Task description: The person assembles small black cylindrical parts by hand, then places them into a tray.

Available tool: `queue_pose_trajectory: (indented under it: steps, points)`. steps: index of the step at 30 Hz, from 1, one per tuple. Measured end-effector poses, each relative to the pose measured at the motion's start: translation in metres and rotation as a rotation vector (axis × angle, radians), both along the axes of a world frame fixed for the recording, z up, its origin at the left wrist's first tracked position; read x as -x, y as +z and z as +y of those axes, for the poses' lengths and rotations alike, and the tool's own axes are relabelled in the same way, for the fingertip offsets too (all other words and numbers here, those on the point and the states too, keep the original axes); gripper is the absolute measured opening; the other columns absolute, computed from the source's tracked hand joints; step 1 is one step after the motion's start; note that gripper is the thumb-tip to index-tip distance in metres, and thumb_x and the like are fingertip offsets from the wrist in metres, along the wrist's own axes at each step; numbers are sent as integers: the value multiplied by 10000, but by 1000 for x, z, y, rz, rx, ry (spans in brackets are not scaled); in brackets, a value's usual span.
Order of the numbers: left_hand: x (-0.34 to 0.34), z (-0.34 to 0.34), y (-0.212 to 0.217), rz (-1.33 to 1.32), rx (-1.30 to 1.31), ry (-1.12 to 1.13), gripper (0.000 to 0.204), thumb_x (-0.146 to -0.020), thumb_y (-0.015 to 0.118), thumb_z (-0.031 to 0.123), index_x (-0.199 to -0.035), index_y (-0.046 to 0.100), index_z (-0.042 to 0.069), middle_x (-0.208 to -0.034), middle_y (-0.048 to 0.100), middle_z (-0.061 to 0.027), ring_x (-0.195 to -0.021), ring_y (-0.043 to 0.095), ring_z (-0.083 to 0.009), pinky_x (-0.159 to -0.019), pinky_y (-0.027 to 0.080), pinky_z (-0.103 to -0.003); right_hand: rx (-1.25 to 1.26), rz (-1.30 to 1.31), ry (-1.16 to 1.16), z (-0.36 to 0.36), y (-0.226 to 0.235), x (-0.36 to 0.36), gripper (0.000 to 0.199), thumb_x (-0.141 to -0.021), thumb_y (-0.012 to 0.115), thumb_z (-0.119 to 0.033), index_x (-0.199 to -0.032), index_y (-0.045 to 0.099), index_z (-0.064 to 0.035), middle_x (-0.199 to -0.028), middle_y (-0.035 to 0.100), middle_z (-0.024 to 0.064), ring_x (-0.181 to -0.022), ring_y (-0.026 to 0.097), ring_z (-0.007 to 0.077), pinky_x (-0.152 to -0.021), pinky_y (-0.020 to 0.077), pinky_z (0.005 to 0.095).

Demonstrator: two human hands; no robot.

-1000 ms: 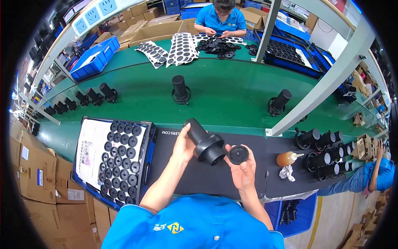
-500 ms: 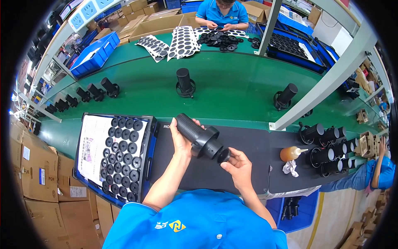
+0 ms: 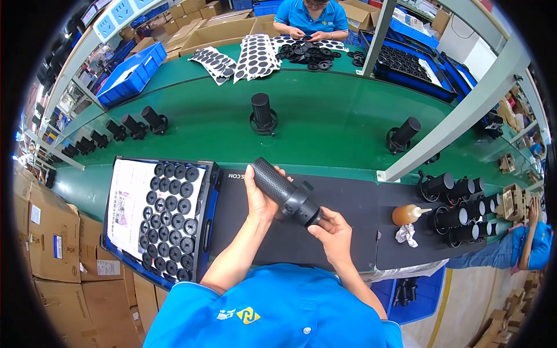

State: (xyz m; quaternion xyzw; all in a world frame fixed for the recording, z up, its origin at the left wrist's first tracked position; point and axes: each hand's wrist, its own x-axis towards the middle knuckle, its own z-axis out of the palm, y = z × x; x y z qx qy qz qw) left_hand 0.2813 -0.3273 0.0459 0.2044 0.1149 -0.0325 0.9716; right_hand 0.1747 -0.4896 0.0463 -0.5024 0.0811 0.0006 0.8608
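Observation:
My left hand (image 3: 261, 200) is wrapped round a black cylindrical microphone (image 3: 274, 181) with a finely perforated body. It is held tilted over the dark mat, its smooth collared end toward my right hand (image 3: 333, 232). My right fingers and thumb pinch a round black end cap (image 3: 315, 217) against that end; fingers partly hide the cap, so how far it sits in cannot be made out. Left of my hands, a blue-edged tray (image 3: 212, 200) carries rows of round black discs (image 3: 184, 207) and a printed sheet (image 3: 129, 203).
Several black microphones in ring mounts (image 3: 262, 113) stand on the green belt (image 3: 325, 130). At right are more black cylinders (image 3: 452, 217), an amber squeeze bottle (image 3: 406, 214) and crumpled tissue (image 3: 407, 235). A grey post (image 3: 452, 110) rises at the belt. A co-worker (image 3: 313, 20) sits opposite.
The end cap, earlier tipped at the microphone's lower end, now lies closer against it. My left hand has turned the microphone slightly. Mounted microphones on the belt have shifted a little right.

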Motion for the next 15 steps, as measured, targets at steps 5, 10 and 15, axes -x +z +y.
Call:
queue_pose_trajectory:
  steps: [5, 10, 15]
  points:
    - [-1, -3, -18, -30, -51, 31, 462, -880, 498, 493, -1012, 506, 50, -876, 589, -92, -793, 602, -198, -739, 514, -394, 55, 56, -3, -4, -3, -5, 502, -705, 683, 138, -1175, 530, 55, -1022, 627, 171, -932, 629, 231, -791, 532, 288]
    - [4, -12, -11, -81, -160, 89, 395, -892, 531, 414, -1054, 487, 56, -899, 581, -86, -799, 597, -183, -730, 512, -378, -60, 152, 42, -16, -11, -11, 430, -726, 683, 81, -1141, 573, 59, -989, 654, 161, -815, 650, 214, -761, 534, 281]
    - [5, 2, 18, -195, -457, -135, 357, -830, 634, 265, -1073, 487, 49, -942, 586, -95, -818, 592, -189, -742, 502, -350, -55, 118, 101, -29, -26, -12, 435, -781, 685, -3, -1185, 539, 63, -1028, 642, 174, -849, 650, 215, -768, 536, 288]
